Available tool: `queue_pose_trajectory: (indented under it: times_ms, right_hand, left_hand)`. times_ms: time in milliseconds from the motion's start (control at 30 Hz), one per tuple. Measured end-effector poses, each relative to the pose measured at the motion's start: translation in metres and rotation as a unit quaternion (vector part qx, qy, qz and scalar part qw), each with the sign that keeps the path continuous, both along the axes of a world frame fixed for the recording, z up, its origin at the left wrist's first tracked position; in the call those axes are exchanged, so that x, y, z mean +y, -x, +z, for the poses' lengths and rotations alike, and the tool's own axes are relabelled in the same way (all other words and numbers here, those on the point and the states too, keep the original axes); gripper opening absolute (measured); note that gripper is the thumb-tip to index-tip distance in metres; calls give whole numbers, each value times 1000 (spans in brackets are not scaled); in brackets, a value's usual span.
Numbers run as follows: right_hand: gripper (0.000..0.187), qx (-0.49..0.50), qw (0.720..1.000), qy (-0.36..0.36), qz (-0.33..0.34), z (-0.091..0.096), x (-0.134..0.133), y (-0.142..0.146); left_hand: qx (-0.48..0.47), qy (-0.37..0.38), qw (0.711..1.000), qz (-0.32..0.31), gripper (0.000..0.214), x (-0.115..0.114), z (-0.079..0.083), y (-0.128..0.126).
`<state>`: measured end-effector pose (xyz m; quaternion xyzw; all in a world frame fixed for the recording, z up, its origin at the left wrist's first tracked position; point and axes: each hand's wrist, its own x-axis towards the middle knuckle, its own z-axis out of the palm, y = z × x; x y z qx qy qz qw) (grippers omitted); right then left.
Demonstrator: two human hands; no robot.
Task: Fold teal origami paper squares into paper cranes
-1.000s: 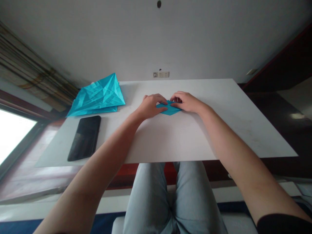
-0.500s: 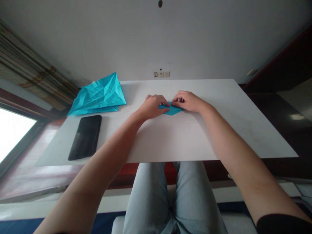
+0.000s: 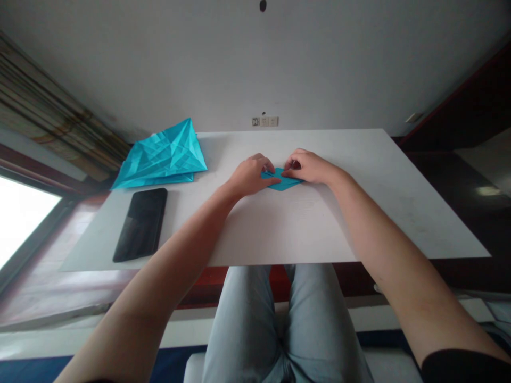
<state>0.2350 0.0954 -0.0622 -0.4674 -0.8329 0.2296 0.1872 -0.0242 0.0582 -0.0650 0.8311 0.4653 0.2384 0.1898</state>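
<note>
A small folded piece of blue paper lies on the white table, flat and pointed toward me. My left hand grips its left side, thumb stretched over the top and fingers bent behind. On the paper's right side, my right hand is closed with thumb and curled fingers at the edge. Parts of the paper are covered by my fingers. Farther left rests larger creased turquoise paper, in more than one layer.
A black phone lies at the table's left, beside my left forearm. Wall sockets sit just above the far table edge. A curtain and a window are at the left. My legs are below the near edge.
The fingertips of both hands have shifted slightly apart, and more of the small blue paper shows between them. The large paper and the phone stay in place.
</note>
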Motion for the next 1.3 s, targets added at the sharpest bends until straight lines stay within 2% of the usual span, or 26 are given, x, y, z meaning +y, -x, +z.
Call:
queue_pose_trajectory:
  times_ms: [167, 300, 567, 733, 1000, 1167, 1300]
  right_hand:
    - [16, -14, 1000, 3, 8, 7, -3, 2]
    - [16, -16, 1000, 9, 10, 14, -8, 4]
    - [36, 28, 993, 113, -21, 23, -16, 5]
    - [31, 29, 989, 143, 5, 23, -15, 5]
    - [27, 46, 994, 94, 44, 25, -19, 6]
    - [22, 55, 995, 57, 55, 22, -18, 6]
    - [26, 81, 991, 60, 83, 22, -17, 6]
  left_hand:
    - [10, 14, 999, 29, 47, -2, -1, 1]
    - [24, 20, 999, 33, 43, -2, -2, 2]
    - [31, 27, 999, 30, 40, -3, 2, -1]
    - [19, 29, 999, 12, 35, -3, 2, -1]
    - [-48, 4, 999, -17, 22, -2, 2, -3]
    - [-41, -12, 999, -19, 17, -3, -1, -7]
    - [-26, -56, 997, -39, 22, -3, -2, -10]
